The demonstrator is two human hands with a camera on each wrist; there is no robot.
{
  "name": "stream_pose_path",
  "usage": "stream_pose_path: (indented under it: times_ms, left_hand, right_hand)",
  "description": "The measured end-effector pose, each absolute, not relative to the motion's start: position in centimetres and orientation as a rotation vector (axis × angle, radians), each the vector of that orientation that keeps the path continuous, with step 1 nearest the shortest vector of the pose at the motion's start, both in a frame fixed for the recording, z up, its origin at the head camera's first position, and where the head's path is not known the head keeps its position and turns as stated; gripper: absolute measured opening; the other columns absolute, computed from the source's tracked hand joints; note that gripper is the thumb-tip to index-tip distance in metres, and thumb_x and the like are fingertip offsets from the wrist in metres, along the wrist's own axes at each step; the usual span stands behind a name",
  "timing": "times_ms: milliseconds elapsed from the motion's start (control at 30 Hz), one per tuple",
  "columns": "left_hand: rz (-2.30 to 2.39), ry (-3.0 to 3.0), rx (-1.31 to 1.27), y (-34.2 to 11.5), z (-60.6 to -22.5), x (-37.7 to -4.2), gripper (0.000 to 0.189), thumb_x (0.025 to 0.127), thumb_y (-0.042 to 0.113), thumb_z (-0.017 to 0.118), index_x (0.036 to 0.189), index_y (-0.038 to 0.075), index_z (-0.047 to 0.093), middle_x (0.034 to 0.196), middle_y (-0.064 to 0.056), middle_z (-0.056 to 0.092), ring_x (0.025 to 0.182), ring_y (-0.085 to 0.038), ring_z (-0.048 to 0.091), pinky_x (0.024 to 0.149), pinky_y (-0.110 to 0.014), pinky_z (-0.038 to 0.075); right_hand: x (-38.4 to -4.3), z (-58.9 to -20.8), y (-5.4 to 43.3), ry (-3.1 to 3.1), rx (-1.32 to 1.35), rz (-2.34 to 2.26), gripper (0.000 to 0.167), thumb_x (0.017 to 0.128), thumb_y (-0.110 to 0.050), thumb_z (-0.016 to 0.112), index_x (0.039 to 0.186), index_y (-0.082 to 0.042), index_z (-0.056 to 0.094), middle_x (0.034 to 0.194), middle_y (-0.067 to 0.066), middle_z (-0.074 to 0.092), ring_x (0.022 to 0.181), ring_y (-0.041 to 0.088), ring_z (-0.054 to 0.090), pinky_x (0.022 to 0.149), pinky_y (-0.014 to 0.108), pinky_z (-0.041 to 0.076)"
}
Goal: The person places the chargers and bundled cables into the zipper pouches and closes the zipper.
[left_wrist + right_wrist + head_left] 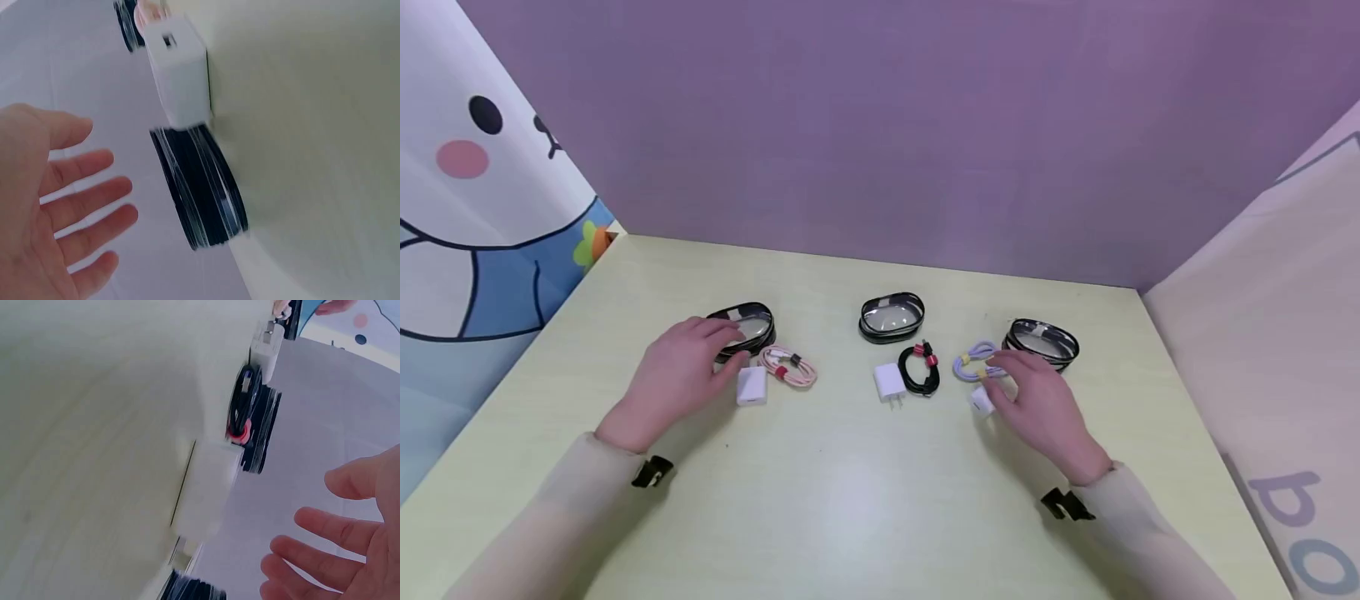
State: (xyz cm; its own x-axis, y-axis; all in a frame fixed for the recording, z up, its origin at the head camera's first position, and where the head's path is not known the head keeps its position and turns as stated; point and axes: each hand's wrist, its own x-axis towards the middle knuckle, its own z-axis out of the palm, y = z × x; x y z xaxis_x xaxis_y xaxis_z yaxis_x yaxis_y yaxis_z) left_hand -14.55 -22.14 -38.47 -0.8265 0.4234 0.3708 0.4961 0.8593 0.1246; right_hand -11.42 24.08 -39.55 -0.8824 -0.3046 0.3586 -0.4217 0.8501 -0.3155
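My left hand (681, 371) hovers by a black oval ring-shaped thing with a clear middle (762, 337), fingers loosely spread. A white charger plug (752, 387) and a coiled pink cable (790, 367) lie beside it. In the left wrist view, a gap parts the left hand (69, 187) from the black oval (203, 187). My right hand (1041, 408) is over another white charger plug (981, 402) and a coiled purple cable (973, 363), partly covering them. The right wrist view shows that hand (344, 537) relaxed, apart from the white plug (206, 487). Neither hand holds anything.
Between the hands lie a third black oval (891, 317), a white charger plug with prongs (890, 382) and a coiled black cable with red ties (919, 371). Another black oval (1041, 342) is behind the right hand. A purple wall (880, 142) stands behind the pale table (835, 517).
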Motion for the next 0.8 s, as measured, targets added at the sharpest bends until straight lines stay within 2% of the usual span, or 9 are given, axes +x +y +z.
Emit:
stream_pose_path:
  times_ms: [233, 467, 633, 800]
  left_hand:
    - [-0.343, -2.774, -0.689, -23.6, -38.7, -16.2, 0.032, 0.088, 0.021, 0.073, 0.114, 0.003, 0.071, 0.122, -0.018, 0.066, 0.114, -0.037, 0.058, 0.091, -0.053, 0.050]
    - [-0.409, -2.932, -0.649, -24.9, -39.1, -17.6, 0.052, 0.085, 0.031, 0.078, 0.128, 0.004, 0.065, 0.137, -0.021, 0.056, 0.125, -0.043, 0.050, 0.095, -0.059, 0.045]
    - [-0.471, -3.010, -0.640, -25.7, -39.4, -18.5, 0.060, 0.084, 0.033, 0.080, 0.133, 0.004, 0.062, 0.143, -0.023, 0.050, 0.129, -0.046, 0.047, 0.099, -0.061, 0.042]
    - [-0.488, -3.061, -0.626, -26.2, -39.4, -18.8, 0.062, 0.082, 0.030, 0.081, 0.133, 0.002, 0.060, 0.144, -0.024, 0.049, 0.128, -0.046, 0.048, 0.096, -0.062, 0.043]
  right_hand:
    - [-11.8, -39.7, 22.7, -2.748, 0.577, 0.627, 0.023, 0.091, -0.019, 0.069, 0.108, -0.002, 0.072, 0.115, 0.013, 0.070, 0.111, 0.034, 0.063, 0.091, 0.049, 0.051]
    - [-12.2, -40.1, 21.5, -2.731, 0.646, 0.673, 0.023, 0.093, -0.020, 0.069, 0.107, -0.004, 0.073, 0.112, 0.011, 0.071, 0.108, 0.029, 0.065, 0.092, 0.045, 0.051]
    - [-12.8, -40.2, 20.3, -2.725, 0.699, 0.735, 0.022, 0.093, -0.019, 0.068, 0.110, -0.005, 0.073, 0.109, 0.006, 0.072, 0.099, 0.025, 0.065, 0.086, 0.042, 0.052]
    - [-13.6, -40.3, 18.5, -2.726, 0.748, 0.852, 0.022, 0.094, -0.017, 0.067, 0.112, -0.006, 0.073, 0.111, 0.005, 0.072, 0.095, 0.023, 0.067, 0.078, 0.039, 0.054]
